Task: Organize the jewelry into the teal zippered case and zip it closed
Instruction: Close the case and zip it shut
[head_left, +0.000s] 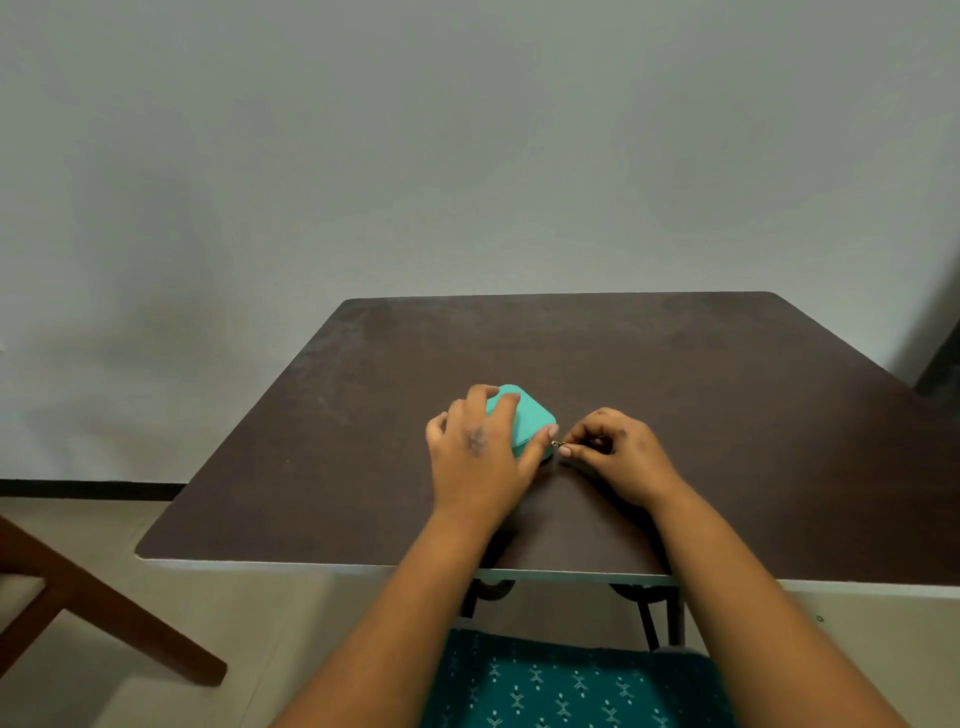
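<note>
Nearest the lens, showing as teal patterned fabric (561, 686) along the bottom edge, between two bare forearms reaching forward and up over the near rim of a dark brown table (332, 467). Left hand (480, 452) lying spread, palm down, over the near-left part of the teal zippered case (524, 415); fingers draping across the lid, thumb stretching along the near-right side toward the corner. Case sitting lid down near the middle of the tabletop, turned so that one corner is pointing toward the camera, looking closed from this angle, though how far the zipper is running around the seam cannot be told. Right hand (610, 452) curling just beside the case's right corner, thumb and forefinger pressing together on a small metallic zipper pull (557, 444); remaining fingers folding in toward the palm. Tips of both thumbs nearly meeting at the pull. Standing behind the table, a plain grey wall (467, 156). Slanting across the lower left on the pale floor, part of a reddish wooden chair frame (104, 613). Showing under the near rim, dark metal table legs (649, 613).
</note>
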